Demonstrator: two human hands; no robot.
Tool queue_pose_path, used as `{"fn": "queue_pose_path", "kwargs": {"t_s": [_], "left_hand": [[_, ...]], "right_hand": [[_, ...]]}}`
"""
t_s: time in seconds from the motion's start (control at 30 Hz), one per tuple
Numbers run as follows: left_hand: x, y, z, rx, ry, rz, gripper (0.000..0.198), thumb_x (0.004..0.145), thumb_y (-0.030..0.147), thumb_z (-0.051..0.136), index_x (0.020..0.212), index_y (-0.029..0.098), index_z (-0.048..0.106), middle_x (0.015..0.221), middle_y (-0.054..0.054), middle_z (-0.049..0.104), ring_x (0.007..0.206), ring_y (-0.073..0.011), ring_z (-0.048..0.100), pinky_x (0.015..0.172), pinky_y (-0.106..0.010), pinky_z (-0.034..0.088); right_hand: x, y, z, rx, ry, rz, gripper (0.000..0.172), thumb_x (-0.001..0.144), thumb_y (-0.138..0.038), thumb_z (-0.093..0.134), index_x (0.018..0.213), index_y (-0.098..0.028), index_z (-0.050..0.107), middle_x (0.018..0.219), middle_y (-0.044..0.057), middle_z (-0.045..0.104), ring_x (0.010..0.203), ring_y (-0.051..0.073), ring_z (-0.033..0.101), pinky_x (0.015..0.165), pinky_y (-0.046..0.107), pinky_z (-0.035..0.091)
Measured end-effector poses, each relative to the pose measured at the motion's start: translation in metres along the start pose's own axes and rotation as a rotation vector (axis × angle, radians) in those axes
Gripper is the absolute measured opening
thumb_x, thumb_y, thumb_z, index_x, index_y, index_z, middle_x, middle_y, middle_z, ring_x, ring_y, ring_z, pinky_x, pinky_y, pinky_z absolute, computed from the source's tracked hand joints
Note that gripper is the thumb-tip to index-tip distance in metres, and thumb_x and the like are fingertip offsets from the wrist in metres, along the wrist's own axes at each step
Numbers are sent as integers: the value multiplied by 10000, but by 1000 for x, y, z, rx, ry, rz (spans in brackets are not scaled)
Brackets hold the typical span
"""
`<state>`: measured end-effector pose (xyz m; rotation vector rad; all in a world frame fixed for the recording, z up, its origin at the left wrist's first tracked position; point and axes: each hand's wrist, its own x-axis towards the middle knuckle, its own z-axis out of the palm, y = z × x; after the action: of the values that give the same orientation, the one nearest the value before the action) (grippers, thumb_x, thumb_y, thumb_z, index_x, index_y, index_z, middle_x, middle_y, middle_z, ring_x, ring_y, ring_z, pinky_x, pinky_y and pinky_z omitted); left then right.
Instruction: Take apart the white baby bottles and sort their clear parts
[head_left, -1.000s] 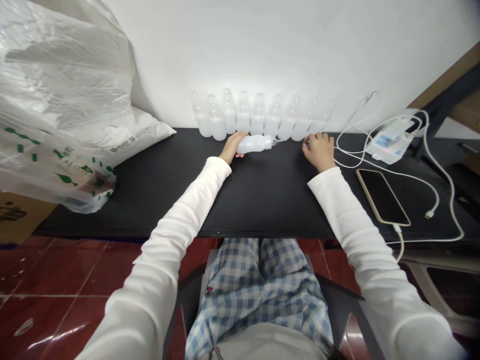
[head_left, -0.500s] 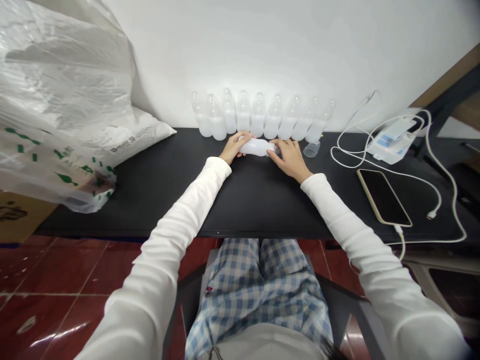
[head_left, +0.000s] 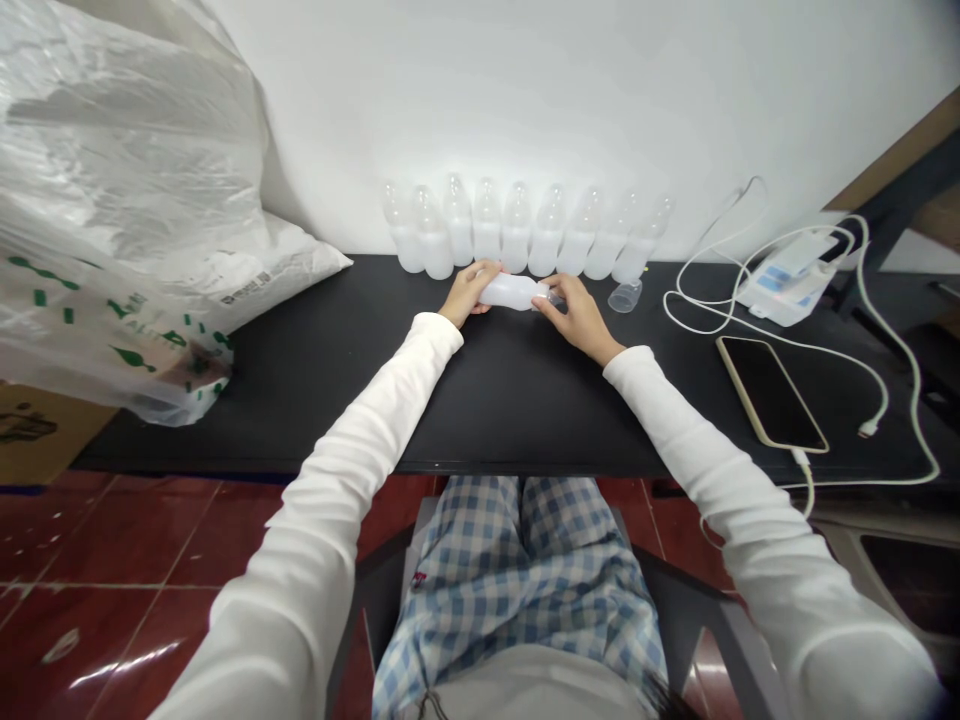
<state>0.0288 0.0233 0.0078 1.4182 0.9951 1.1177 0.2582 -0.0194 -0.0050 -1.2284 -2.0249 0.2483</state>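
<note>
A whitish plastic baby bottle (head_left: 511, 292) lies sideways between my hands above the black table, its neck toward the right. My left hand (head_left: 471, 292) is wrapped round the base end. At the other end, my right hand (head_left: 576, 314) has thumb and fingers closed on the neck and the clear teat (head_left: 556, 297), partly hiding them. Behind my hands stands a row of similar bottles (head_left: 516, 240) with clear domed tops, against the wall. Just right of my right hand, a clear cap (head_left: 625, 296) rests on the table.
At the left, a large white plastic bag (head_left: 135, 130) and a printed bag (head_left: 142, 340) bulge over the table (head_left: 525, 420). To the right lie a phone (head_left: 772, 395), white cables (head_left: 825, 352) and a white power strip (head_left: 784, 285).
The right fingers have shifted slightly around the bottle's neck end. Both hands still hold the same bottle in nearly the same place.
</note>
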Motion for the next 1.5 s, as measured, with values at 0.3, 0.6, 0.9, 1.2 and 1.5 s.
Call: {"fn": "queue_pose_path", "kwargs": {"t_s": [0.3, 0.6, 0.9, 1.2, 1.5], "left_hand": [[-5, 11, 5, 4, 41, -75, 486, 920, 659, 641, 913, 173, 628, 517, 56, 467, 350, -63, 364, 361, -209, 152], [-3, 11, 5, -60, 48, -123, 539, 947, 721, 554, 851, 191, 560, 466, 76, 423, 308, -58, 295, 350, -229, 122], [-4, 7, 3, -88, 26, -47, 551, 911, 727, 589, 854, 179, 595, 484, 67, 434, 319, -56, 313, 344, -227, 98], [1, 0, -1, -125, 106, 17, 639, 866, 819, 585, 841, 181, 605, 502, 53, 446, 325, -57, 323, 343, -229, 105], [5, -10, -3, -75, 61, 70, 685, 841, 869, 558, 849, 189, 633, 504, 35, 455, 344, -65, 330, 370, -220, 132]], "right_hand": [[0, 3, 3, 0, -13, -70, 507, 1008, -601, 566, 1309, -194, 585, 1168, 162, 622, 1144, 340, 563, 1063, 604, 526], [4, -8, -5, -260, -22, -373, 238, 1063, -246, 406, 1146, -220, 628, 1234, 163, 619, 1056, 317, 565, 968, 546, 507], [1, -12, -9, -217, -17, -148, 516, 1050, -609, 443, 1251, -169, 624, 1119, 167, 696, 1037, 332, 607, 953, 498, 470], [2, -18, -10, 28, -153, 105, 751, 965, -886, 259, 873, -231, 614, 931, 84, 779, 932, 276, 657, 980, 459, 428], [0, -14, -2, 388, -148, 204, 647, 882, -877, 511, 890, -235, 591, 877, 67, 752, 860, 234, 672, 883, 399, 491]]}}
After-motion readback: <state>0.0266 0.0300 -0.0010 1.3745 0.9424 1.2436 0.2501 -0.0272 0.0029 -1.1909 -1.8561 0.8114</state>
